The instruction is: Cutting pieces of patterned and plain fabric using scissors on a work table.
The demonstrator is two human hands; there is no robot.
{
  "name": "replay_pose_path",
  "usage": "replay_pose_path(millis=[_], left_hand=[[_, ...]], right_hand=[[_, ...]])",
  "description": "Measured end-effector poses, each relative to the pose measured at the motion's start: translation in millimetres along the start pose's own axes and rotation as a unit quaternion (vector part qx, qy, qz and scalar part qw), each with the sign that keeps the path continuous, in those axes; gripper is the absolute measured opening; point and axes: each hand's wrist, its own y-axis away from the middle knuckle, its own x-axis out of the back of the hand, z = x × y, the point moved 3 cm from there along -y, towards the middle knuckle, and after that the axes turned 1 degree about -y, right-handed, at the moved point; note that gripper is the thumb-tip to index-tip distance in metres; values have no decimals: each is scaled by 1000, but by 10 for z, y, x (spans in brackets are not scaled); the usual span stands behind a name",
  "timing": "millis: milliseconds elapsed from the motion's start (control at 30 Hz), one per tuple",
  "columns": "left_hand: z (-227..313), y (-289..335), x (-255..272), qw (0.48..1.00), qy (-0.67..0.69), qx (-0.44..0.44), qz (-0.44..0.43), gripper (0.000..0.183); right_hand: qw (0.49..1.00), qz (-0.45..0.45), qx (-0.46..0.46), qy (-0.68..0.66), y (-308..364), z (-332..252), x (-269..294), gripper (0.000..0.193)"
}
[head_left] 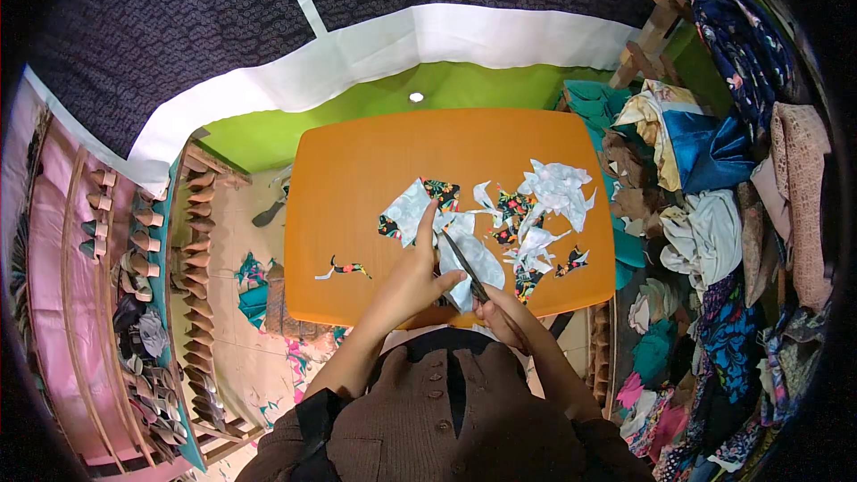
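Observation:
My right hand is closed round the handles of a pair of dark scissors, their blades pointing up and left over the table. My left hand, index finger stretched forward and thumb out to the right, holds a pale white fabric piece; the scissors lie across that piece. Just beyond my left fingers rests another fabric piece, pale with black floral print at its edges. To the right sits a pile of white scraps mixed with black floral scraps.
An orange table carries all this, with a thin floral scrap at its left. Wooden racks of shoe lasts stand on the left. Heaped cloths crowd the right side. A dark patterned curtain hangs behind.

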Motion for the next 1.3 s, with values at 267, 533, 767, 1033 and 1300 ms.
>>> replay_pose_path(millis=[267, 533, 767, 1033, 1300], left_hand=[[-41, -4, -12, 994, 105, 35, 17, 86], [-211, -137, -51, 957, 276, 22, 87, 63], [-121, -174, -150, 932, 331, 27, 146, 55], [34, -75, -107, 904, 406, 92, 99, 13], [-98, -69, -129, 939, 309, 63, 140, 13]], right_hand=[[998, 60, 7, 32, -25, -181, 50, 45], [991, 22, -40, 128, -75, -351, 154, 39], [990, 78, 115, -2, -209, -327, 137, 38], [997, 47, 41, -44, -159, -387, 59, 55], [995, 72, 65, 15, -160, -410, 53, 69]])
